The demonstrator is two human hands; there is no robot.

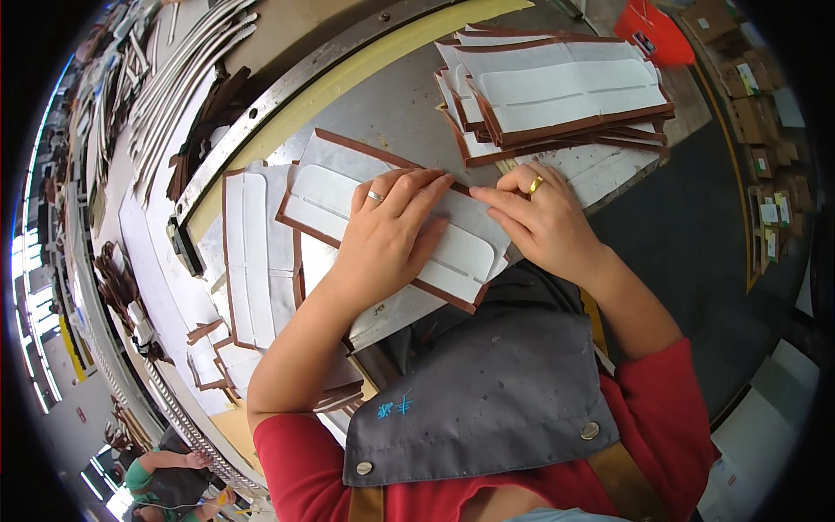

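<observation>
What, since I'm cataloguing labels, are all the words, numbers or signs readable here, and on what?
Apron: blue characters, wording not copied here.
Red object: label, too small to read.
Boxes: pale labels, too small to read.

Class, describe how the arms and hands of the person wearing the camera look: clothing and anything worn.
Short red sleeves cover the upper arms, the left sleeve and the right sleeve matching; both forearms are bare. The left hand wears a silver-coloured ring, the right hand a gold-coloured ring. Neither hand is gloved, and no watch or bracelet shows.
</observation>
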